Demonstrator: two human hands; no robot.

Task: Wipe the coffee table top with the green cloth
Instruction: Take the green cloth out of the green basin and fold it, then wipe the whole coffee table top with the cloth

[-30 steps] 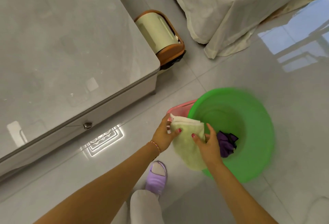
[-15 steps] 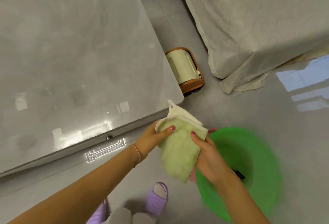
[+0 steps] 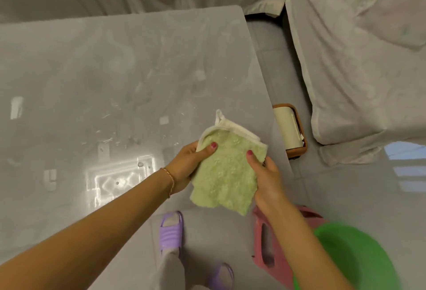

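Note:
A pale green cloth (image 3: 227,169) with a white hem hangs folded between both hands, above the near right corner of the grey glossy coffee table (image 3: 110,77). My left hand (image 3: 187,166) pinches its left edge with the thumb on top. My right hand (image 3: 267,179) grips its right edge. The cloth is held in the air and does not lie flat on the table top. Small water drops and light reflections show on the table surface left of the cloth.
A green basin (image 3: 355,259) sits on the floor at lower right, beside a pink stool (image 3: 268,250). A brown bin (image 3: 291,129) stands by the table's right edge. Covered sofas (image 3: 359,59) line the back and right. My purple slippers (image 3: 171,232) are on the floor.
Both hands have lifted the cloth from the green basin up and left, over the table's corner. The view has swung toward the table; the basin has dropped to the lower right.

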